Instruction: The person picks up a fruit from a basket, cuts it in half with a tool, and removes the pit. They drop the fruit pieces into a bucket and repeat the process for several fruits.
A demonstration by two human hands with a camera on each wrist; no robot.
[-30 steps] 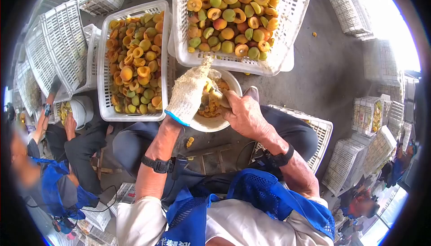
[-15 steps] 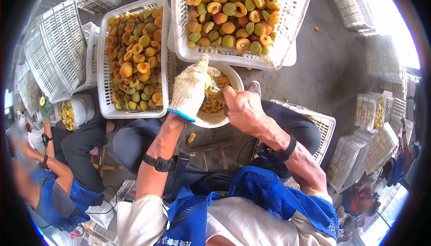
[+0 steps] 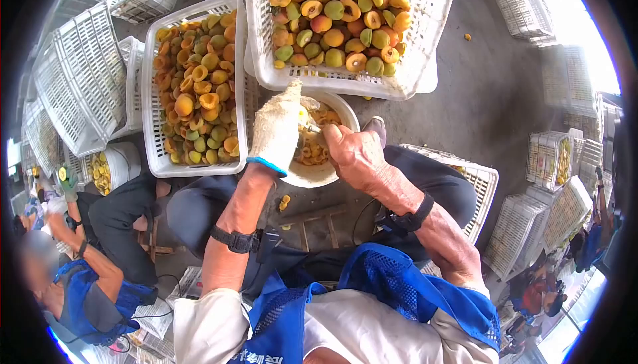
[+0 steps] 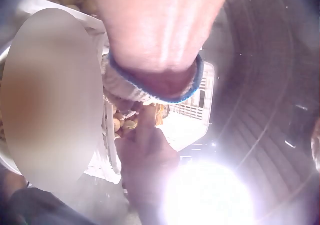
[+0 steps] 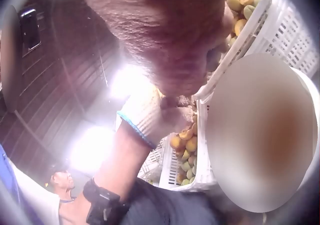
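In a white knitted glove with a blue cuff, my left hand (image 3: 276,128) holds a yellow-orange fruit piece (image 3: 304,114), mostly hidden by the fingers. My bare right hand (image 3: 357,158) grips a small metal-tipped tool (image 3: 313,127), its tip against the fruit. Both hands are over a white tub (image 3: 311,180) with orange pieces inside. The left wrist view shows the glove (image 4: 125,84) beside my right hand (image 4: 147,157). In the right wrist view, my right hand (image 5: 165,49) largely hides the tool, near the gloved hand (image 5: 150,115).
Ahead stands a white crate (image 3: 339,83) of halved fruit, and a second full crate (image 3: 150,98) is at left. Another crate (image 3: 488,194) lies beside my right knee. A seated person (image 3: 83,297) works at far left near a white bucket (image 3: 126,164). Crates are stacked at both sides.
My right hand and the tool have shifted slightly left, close to the gloved hand. The tool's metal tip shows more clearly. The neighbour at left has raised a gloved hand holding a fruit piece.
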